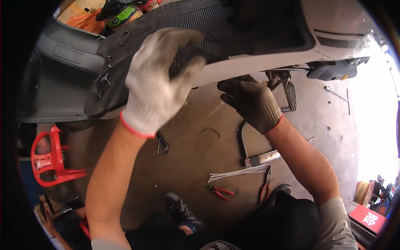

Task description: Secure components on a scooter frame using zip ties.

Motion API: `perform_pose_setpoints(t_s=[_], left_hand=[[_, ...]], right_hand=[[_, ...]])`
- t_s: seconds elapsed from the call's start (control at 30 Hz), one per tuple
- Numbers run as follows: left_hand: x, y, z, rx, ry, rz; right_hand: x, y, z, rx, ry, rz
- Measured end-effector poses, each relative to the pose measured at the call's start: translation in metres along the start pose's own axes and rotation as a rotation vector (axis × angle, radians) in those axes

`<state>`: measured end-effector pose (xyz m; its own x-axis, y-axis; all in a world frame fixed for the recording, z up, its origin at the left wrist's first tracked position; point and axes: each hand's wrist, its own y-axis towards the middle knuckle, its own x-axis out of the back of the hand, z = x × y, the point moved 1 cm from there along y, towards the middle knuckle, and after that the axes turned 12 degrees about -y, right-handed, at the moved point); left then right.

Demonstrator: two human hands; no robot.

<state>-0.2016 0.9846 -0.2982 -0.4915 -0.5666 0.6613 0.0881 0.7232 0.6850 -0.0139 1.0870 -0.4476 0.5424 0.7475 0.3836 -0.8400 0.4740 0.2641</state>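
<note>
Brownish floor (191,156); on it white cable ties (237,173), hacksaw (261,158), large red-handled pliers (265,187), smaller red-handled cutters (223,192).

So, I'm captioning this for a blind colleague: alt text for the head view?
A person's gloved left hand is over a scooter's black footboard, the gloved right hand just below its pale side panel. A hacksaw, white cable ties and red-handled pliers lie on the floor.

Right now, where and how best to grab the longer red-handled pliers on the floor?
Probably by the red handles, from above on the person's side: the pliers lie on the floor with the handles toward the person, metal nose pointing away.
</note>
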Motion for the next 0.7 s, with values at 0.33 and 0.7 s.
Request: perform_pose_setpoints(t_s=[0.33,0.7], left_hand=[[-0.060,-0.091,-0.012,1.448,-1.133,-0.065],[-0.109,-0.072,-0.010,1.257,-1.583,-1.217]], right_hand=[[-0.018,0.015,-0.004,-0.512,1.300,-0.191],[-0.021,0.012,-0.007,-0.458,1.293,-0.308]])
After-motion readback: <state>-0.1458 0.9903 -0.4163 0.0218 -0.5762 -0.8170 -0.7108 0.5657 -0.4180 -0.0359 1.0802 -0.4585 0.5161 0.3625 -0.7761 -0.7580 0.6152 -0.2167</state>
